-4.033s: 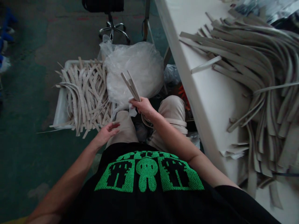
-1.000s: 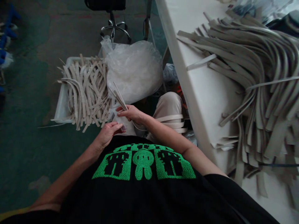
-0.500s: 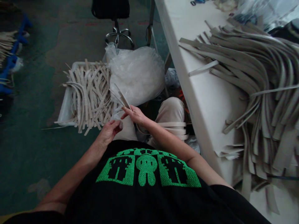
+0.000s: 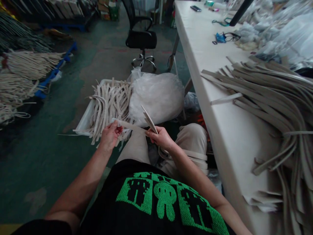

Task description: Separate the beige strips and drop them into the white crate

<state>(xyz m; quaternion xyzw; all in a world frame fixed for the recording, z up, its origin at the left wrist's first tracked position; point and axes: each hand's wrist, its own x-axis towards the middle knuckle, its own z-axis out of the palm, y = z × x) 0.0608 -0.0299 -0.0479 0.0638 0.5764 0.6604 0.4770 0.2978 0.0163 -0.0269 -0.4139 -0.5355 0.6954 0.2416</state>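
Note:
My left hand [image 4: 111, 134] pinches the left end of a flat beige strap [image 4: 133, 126], with a bit of clear film showing at its fingertips. That strap runs across to my right hand [image 4: 161, 137], whose fingers are closed around several beige straps [image 4: 151, 121] with their ends pointing up and forward. More looped straps [image 4: 195, 158] lie over my right knee. Just beyond my left hand, a white bin [image 4: 84, 119] holds a heap of loose beige straps [image 4: 112, 98].
A large clear plastic bag [image 4: 157, 98] sits right of the bin. Along the right runs a white table [image 4: 195, 42] with a heap of grey-beige straps [image 4: 274, 94]. Beyond are a black swivel chair [image 4: 140, 37] and, at left, strap bundles [image 4: 31, 65] on a blue pallet [image 4: 72, 49].
My hands have moved apart, and a strap now stretches between them. The camera view has tipped up and shifted left, bringing more of the floor and table into sight.

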